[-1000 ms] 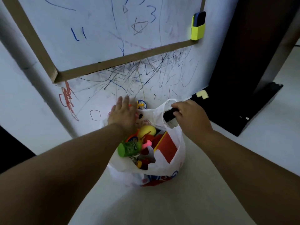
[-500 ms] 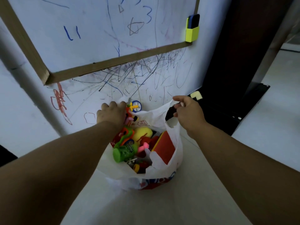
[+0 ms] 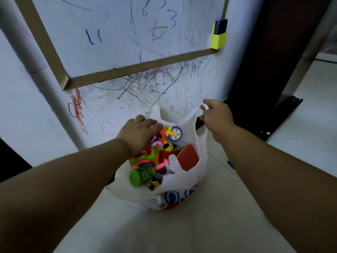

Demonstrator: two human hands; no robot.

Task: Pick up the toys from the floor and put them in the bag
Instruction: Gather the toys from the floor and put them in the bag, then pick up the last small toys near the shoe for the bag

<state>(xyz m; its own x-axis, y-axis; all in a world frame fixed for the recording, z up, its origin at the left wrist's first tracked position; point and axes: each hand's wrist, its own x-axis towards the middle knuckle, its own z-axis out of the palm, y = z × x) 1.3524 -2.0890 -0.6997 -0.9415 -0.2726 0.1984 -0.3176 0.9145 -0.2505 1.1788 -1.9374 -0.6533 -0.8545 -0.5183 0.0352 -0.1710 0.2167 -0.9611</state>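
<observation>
The right hand (image 3: 217, 115) pinches the handle (image 3: 204, 107) at 1 o'clock, holding the white bag (image 3: 184, 181) open on the floor (image 3: 182, 230). The left hand (image 3: 140, 132), at 11 o'clock, covers a wheeled toy (image 3: 174, 133); I cannot tell whether it grips. Likely step: depositing. Next, release it inside. A green tub (image 3: 142, 175) at 7 o'clock reads "MINI"; the whiteboard (image 3: 118, 30) shows 11 and 3.

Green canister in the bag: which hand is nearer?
Left. The left hand sits just beyond the green canister, gripping the wheeled toy. The right hand is farther, up and to the right, pinching the bag handle.
</observation>
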